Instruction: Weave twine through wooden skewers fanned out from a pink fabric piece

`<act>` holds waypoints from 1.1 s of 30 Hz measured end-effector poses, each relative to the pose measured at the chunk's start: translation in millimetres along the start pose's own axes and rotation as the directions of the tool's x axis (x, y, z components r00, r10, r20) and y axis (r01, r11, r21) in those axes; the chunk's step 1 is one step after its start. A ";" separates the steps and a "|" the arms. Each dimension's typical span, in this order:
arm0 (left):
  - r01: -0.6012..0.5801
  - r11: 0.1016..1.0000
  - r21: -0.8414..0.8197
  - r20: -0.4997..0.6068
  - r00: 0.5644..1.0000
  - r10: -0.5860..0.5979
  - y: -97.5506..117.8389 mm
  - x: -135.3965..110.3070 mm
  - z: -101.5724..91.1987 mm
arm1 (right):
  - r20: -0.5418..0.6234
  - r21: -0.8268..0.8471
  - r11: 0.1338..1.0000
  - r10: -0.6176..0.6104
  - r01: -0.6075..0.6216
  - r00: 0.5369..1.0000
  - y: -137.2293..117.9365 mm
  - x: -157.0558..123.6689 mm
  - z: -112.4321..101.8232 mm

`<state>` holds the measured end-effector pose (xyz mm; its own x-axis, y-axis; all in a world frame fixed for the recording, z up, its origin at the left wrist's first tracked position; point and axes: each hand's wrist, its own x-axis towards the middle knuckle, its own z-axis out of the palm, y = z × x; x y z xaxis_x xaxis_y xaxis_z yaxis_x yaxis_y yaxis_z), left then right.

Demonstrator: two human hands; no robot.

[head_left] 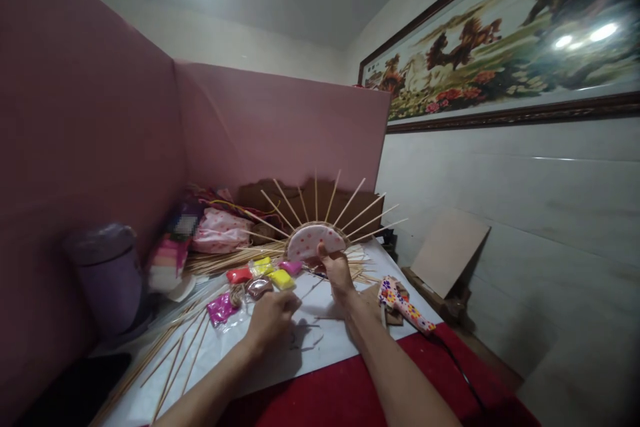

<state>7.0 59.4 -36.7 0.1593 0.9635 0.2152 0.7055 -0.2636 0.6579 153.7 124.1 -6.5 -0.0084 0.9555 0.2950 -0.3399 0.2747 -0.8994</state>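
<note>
My right hand point(336, 268) grips the lower edge of a white disc with red dots point(314, 240), held upright, with several thin wooden sticks point(350, 203) fanning out from its rim. My left hand point(270, 317) rests curled over the white sheet point(320, 340), fingers closed on something I cannot make out. Small packets of coloured clay, red point(239, 275), yellow point(281, 278), pink point(291, 267) and magenta point(221, 309), lie just beyond my left hand.
Loose wooden sticks point(175, 357) lie at the left on the sheet. A flower-patterned glue gun point(403, 305) sits right of my arm on the red table point(350, 393). A purple lidded pot point(107, 277) stands at the left. Pink partition boards point(280, 123) enclose the back.
</note>
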 end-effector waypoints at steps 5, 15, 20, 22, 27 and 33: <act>-0.118 0.946 -0.300 -0.170 0.983 0.069 6.2 0.9 -9.8 | 0.067 -0.119 0.990 -0.065 0.073 0.996 6.1 -5.6 6.9; -0.002 0.674 -0.739 0.029 0.999 0.034 13.8 4.3 -6.2 | 0.034 0.044 0.996 -0.077 0.075 0.996 10.8 -21.2 23.4; 0.068 0.308 -0.949 0.054 0.997 -0.053 23.6 0.2 -1.5 | -0.004 0.273 0.961 0.040 -0.037 0.999 14.3 -34.5 39.2; 0.025 0.184 -0.983 0.029 0.999 0.020 25.8 -1.3 -2.2 | 0.041 0.314 0.944 0.088 -0.097 0.995 13.6 -41.6 44.8; -0.023 -0.011 -1.000 -0.022 0.995 -0.096 29.1 -1.1 -9.4 | 0.091 0.296 0.950 0.081 -0.104 0.993 16.3 -54.5 53.7; 0.037 0.006 -0.999 0.036 0.987 -0.158 30.0 -2.9 -14.9 | 0.120 0.114 0.967 0.214 -0.228 0.969 25.5 -57.3 56.8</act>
<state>17.4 48.0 -6.9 0.0702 0.9941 0.0823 -0.6798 -0.0127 0.7333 92.1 70.3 -28.0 -0.1939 0.9721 0.1319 -0.4338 0.0356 -0.9003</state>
